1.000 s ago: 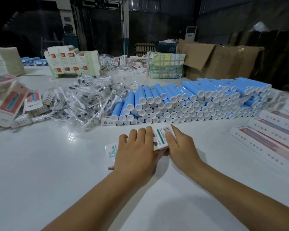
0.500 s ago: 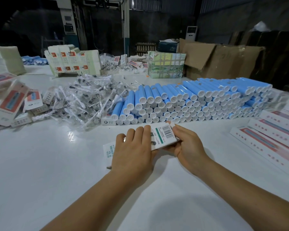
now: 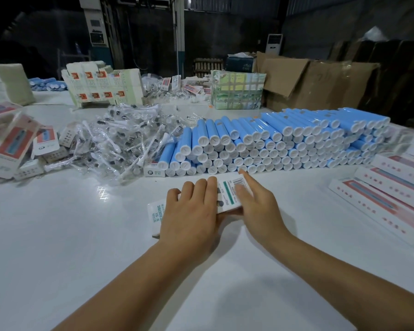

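Note:
A long white carton [image 3: 228,192] with green print and a barcode lies on the white table [image 3: 69,247] in front of me. My left hand [image 3: 191,216] lies flat on its middle, fingers straight, hiding most of it. My right hand [image 3: 256,204] rests over the carton's right end with the fingers stretched out and the index finger pointing away from me. The carton's left end sticks out from under my left hand.
Just behind the carton a stack of blue tubes with white caps [image 3: 273,144] runs right. Bagged brush heads [image 3: 110,144] are heaped at left, next to loose packets [image 3: 7,144]. Flat white-and-pink boxes [image 3: 392,199] lie at right. Cardboard cartons [image 3: 308,80] stand at the back.
My right hand has let go of the carton's raised end flap and now lies over it with straight fingers. The left hand stays on the carton's middle.

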`<state>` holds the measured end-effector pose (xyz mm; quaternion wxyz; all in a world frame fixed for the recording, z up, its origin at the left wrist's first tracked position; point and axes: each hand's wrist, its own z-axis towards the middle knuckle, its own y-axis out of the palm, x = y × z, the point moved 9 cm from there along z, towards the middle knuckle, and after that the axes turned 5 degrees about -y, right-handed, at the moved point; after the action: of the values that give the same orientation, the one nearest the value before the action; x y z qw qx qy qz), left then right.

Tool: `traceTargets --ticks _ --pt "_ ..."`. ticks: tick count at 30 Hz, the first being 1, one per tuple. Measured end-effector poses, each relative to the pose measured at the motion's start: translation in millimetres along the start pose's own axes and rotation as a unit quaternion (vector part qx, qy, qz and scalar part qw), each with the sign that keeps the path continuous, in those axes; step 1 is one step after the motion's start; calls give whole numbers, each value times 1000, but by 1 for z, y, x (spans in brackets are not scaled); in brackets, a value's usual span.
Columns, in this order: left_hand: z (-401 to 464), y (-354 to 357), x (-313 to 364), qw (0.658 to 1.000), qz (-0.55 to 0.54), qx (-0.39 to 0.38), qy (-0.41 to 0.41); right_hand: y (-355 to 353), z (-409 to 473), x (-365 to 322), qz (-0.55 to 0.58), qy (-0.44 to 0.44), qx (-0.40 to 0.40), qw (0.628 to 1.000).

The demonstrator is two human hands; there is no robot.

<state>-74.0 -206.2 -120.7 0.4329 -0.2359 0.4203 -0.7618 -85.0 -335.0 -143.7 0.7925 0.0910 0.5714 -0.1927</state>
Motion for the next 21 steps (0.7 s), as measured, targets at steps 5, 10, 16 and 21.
traceTargets --ticks 5,10,16,21 --pt "-1 6 0 999 17 -27 -2 4 -5 -2 -65 -16 -10 998" --pt "2 8 1 999 35 -37 1 4 -2 10 -22 39 -19 999" --pt "13 15 1 996 -6 -91 -13 3 6 22 173 140 19 975" --pt "37 9 -33 935 -297 -132 -145 6 11 27 164 137 7 977"
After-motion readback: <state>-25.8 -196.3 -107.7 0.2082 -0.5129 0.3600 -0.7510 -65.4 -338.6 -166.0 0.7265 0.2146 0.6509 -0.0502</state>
